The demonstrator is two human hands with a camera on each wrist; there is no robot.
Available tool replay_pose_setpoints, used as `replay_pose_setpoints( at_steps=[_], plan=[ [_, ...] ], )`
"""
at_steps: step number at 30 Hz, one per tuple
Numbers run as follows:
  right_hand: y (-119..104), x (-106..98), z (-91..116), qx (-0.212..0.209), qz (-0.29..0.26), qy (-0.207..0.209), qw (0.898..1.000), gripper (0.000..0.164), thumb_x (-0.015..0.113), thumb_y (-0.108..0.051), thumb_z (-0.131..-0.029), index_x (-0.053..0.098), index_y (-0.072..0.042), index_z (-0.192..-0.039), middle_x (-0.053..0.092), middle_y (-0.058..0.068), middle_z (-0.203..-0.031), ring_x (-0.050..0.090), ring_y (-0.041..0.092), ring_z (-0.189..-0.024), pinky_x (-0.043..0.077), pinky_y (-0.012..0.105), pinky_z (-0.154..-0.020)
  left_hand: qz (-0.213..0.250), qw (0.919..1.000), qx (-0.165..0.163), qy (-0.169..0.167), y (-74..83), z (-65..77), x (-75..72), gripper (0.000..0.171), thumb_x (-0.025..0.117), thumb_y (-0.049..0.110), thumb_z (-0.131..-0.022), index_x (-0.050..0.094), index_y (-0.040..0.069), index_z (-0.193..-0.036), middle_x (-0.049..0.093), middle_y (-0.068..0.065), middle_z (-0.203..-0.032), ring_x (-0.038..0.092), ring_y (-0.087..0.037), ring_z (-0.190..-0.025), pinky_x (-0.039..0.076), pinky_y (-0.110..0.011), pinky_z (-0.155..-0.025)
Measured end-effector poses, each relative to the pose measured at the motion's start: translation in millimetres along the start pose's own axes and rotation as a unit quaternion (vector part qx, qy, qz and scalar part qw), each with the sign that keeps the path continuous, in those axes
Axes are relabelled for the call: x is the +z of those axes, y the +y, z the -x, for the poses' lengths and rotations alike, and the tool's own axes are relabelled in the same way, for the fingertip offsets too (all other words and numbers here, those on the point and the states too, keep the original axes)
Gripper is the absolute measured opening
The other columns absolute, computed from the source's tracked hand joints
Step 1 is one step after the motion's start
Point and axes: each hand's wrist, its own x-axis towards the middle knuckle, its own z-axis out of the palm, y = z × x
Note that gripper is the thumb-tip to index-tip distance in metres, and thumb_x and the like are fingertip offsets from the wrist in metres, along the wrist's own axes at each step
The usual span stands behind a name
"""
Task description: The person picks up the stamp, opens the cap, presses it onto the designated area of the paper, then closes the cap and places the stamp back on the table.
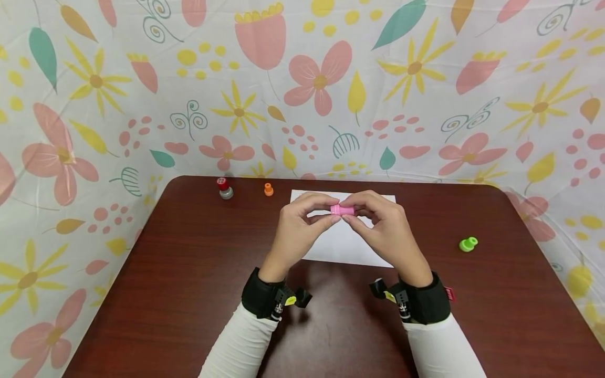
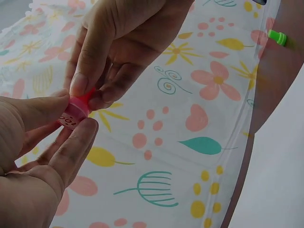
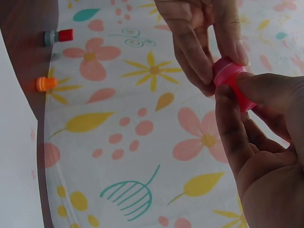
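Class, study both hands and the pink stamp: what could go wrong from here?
1. The left hand and the right hand pinch the small pink stamp by fingertips, raised above the table; it might slip and drop onto the table or the white paper.
2. The orange piece stands near the table's far edge; a careless bump might knock it off.

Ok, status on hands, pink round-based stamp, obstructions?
Left hand, right hand pinching pink round-based stamp at opposite ends. Stamp in midair. Nothing visibly blocking either hand.
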Motion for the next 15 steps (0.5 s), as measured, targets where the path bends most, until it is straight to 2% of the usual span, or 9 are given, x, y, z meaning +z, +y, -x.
replay_pose_setpoints(
  at_steps=[7, 15],
  plan=[
    [-1, 1, 0, 0.003, -0.021, 0.007, 1.000, 0.029, 0.082, 0.008, -0.082, 0.074, -0.005, -0.107, 0.073, 0.005, -0.101, 0.065, 0.007, -0.089, 0.057, 0.014, -0.081, 0.017, 0.9998, 0.006, 0.005, 0.9, -0.5, -2.8, 0.026, 0.081, -0.001, -0.086, 0.078, -0.001, -0.112, 0.073, -0.013, -0.112, 0.068, -0.020, -0.107, 0.064, -0.039, -0.086],
    [-1, -1, 0, -0.018, 0.043, 0.028, 0.999, 0.026, 0.084, 0.004, -0.081, 0.076, -0.006, -0.104, 0.074, 0.004, -0.100, 0.068, 0.009, -0.090, 0.054, 0.011, -0.082, -0.014, 0.9993, 0.010, 0.034, 1.7, -1.0, -11.4, 0.025, 0.082, 0.002, -0.086, 0.079, 0.001, -0.111, 0.073, -0.013, -0.111, 0.069, -0.020, -0.104, 0.064, -0.035, -0.086]
  ],
)
